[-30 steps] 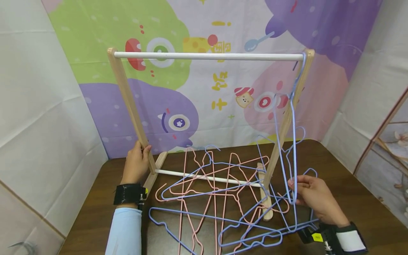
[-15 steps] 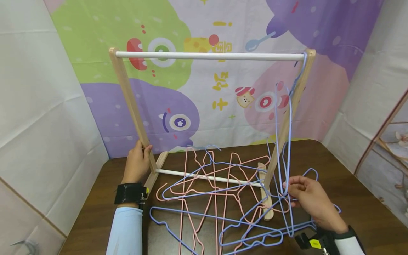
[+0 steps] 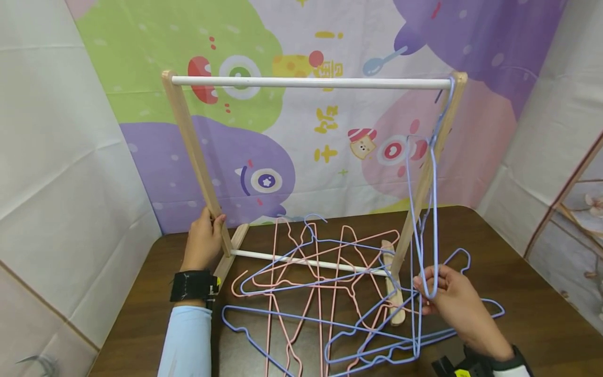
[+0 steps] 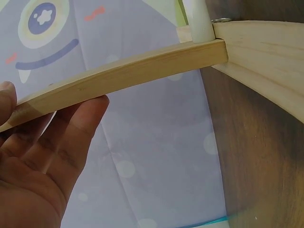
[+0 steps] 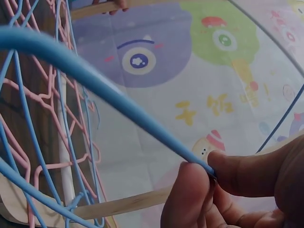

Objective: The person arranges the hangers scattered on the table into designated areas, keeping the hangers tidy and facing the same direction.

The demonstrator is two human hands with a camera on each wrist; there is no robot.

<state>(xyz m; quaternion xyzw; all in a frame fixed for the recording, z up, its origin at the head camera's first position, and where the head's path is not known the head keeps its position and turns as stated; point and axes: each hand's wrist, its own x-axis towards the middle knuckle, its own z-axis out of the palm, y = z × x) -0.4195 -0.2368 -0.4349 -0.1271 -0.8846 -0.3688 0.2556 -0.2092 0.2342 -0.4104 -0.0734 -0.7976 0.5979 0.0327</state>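
Observation:
My left hand grips the left wooden post of a small clothes rack low down, and the left wrist view shows fingers under the post with the thumb over it. From the right end of the rack's white top rail hangs a blue clothes hanger, turned nearly edge-on. Thumb and fingers of my right hand pinch its lower end, seen close up in the right wrist view as blue wire. Other blue wire hangs beside it, overlapping the right post.
Several pink hangers and blue hangers lie tangled across the brown table, around the rack's lower white bar and right foot. A patterned cloth stands behind, with pale walls at both sides.
My right hand shifted left with the hanger's lower end, then slightly back right; it now sits lower. The hanging blue wire swung with it. My left hand stays on the post.

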